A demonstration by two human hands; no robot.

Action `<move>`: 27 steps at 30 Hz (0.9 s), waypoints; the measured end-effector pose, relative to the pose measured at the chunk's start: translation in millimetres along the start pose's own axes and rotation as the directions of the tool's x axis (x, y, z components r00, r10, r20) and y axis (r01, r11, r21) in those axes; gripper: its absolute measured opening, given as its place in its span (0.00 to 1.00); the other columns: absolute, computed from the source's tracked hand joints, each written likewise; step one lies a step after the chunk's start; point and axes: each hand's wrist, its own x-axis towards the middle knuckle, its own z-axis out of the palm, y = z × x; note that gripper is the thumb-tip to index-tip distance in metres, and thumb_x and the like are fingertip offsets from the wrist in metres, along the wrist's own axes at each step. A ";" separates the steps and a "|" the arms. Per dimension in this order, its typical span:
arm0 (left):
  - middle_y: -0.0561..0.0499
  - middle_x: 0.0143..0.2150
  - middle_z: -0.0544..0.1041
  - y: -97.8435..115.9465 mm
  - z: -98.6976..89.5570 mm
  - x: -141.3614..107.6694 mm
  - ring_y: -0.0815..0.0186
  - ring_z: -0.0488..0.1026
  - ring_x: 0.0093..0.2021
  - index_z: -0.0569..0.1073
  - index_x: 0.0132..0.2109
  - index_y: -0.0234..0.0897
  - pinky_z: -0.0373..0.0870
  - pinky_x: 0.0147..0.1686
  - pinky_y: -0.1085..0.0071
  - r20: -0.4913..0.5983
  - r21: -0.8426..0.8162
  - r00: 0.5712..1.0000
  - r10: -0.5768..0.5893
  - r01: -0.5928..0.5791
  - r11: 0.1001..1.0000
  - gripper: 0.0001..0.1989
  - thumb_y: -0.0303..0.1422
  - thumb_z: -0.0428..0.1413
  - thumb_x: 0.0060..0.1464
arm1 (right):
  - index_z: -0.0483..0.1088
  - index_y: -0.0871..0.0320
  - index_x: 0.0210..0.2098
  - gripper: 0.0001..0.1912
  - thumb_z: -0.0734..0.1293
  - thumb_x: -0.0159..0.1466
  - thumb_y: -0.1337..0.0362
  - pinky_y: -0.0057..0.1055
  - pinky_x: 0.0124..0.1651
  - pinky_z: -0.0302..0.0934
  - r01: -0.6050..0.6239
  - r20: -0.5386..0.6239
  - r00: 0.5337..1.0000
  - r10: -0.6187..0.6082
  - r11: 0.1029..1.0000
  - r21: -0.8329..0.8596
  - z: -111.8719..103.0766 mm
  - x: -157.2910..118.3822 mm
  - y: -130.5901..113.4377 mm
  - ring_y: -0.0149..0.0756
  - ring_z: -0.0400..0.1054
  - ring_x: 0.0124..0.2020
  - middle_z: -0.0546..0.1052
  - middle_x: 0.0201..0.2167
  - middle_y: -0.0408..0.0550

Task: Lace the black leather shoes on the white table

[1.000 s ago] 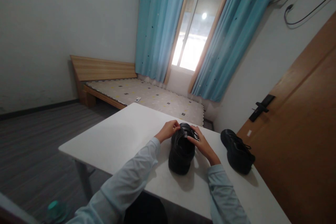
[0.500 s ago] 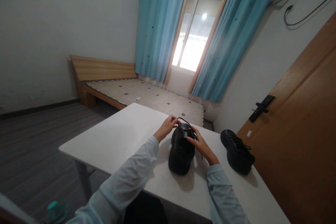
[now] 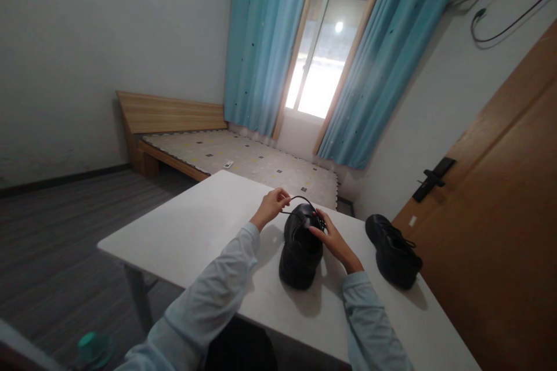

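A black shoe [image 3: 300,261] stands upright on the white table, its heel toward me. To its upper left, my left hand [image 3: 274,204] is closed in a pinch on a black shoelace [image 3: 300,197], which arches over the front of the shoe. My right hand [image 3: 329,232] grips the shoe's right side near the opening, with the thumb at the tongue and the other fingers partly hidden behind the laces. A second black shoe [image 3: 395,255] with a tied lace lies on the table to the right, touched by neither hand.
The white table [image 3: 187,226] reaches to a bed [image 3: 261,156] with a patterned mattress, on which a small white remote [image 3: 228,164] lies. A wooden door [image 3: 491,197] stands close on the right. A green-lidded container [image 3: 89,348] is at the lower left.
My left hand has moved a little to the left, away from the shoe, drawing the lace out with it. My right hand and both shoes have stayed in place.
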 end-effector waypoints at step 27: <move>0.46 0.32 0.74 -5.8 -14.1 7.0 0.64 0.73 0.37 0.63 0.30 0.36 0.67 0.42 0.65 -0.290 0.045 0.938 -0.189 0.211 0.976 0.07 0.29 0.47 0.56 | 0.57 0.53 0.58 0.36 0.67 0.54 0.48 0.47 0.63 0.43 -0.033 0.007 0.999 0.033 0.999 -0.024 -0.5 -3.4 -8.0 0.46 0.56 0.59 0.65 0.57 0.50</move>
